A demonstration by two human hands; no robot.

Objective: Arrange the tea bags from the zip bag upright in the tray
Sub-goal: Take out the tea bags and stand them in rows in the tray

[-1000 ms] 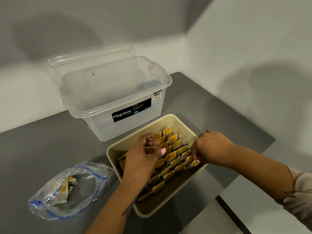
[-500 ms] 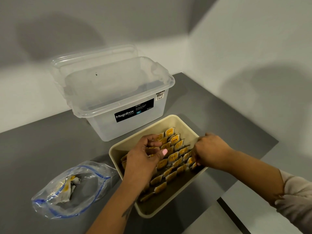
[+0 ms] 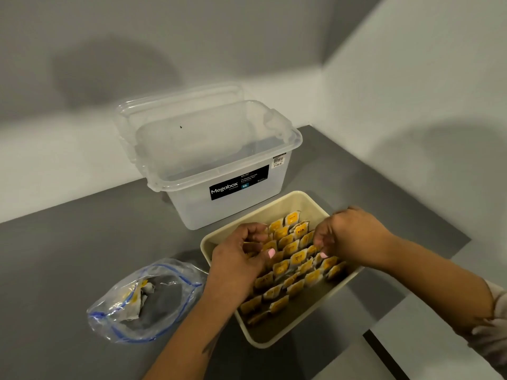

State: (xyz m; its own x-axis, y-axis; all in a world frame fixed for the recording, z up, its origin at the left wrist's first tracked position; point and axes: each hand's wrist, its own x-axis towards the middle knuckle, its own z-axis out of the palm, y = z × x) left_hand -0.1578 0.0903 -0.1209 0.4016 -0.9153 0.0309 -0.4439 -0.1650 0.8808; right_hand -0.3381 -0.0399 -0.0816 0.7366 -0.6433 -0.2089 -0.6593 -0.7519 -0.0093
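We judge that the main risk here is a chain fall: the tea bags [image 3: 290, 259] stand in tight slanted rows inside the tray [image 3: 277, 205], each one leaning on its neighbour, so a push from a knuckle or a pull on one bag could tip a whole row flat. The rows nearest to us look already lower and more tilted, and the free strip of tray floor on our side of them gives them room to slide down. A second risk is that the light tray shifts on the bench [image 3: 82, 242] if both hands press sideways together. The left hand [image 3: 241, 259] is over the left part of the rows with its fingers curled; it seems to pinch or steady some bags under it, but the bags there are hidden, so we cannot tell if this grip really holds one. The right hand [image 3: 348, 237] is over the right part of the rows, fingers curled downward with the tips among the bags; whether this grip has one pinched we also cannot tell. Between the two grips the upright bags are free and visible, and more rows continue below the grips toward us. To the left of the left grip, well apart from the tray, lies the zip bag [image 3: 164, 272], open, with a few tea bags inside. Beyond both grips stands a clear storage box [image 3: 233, 204].
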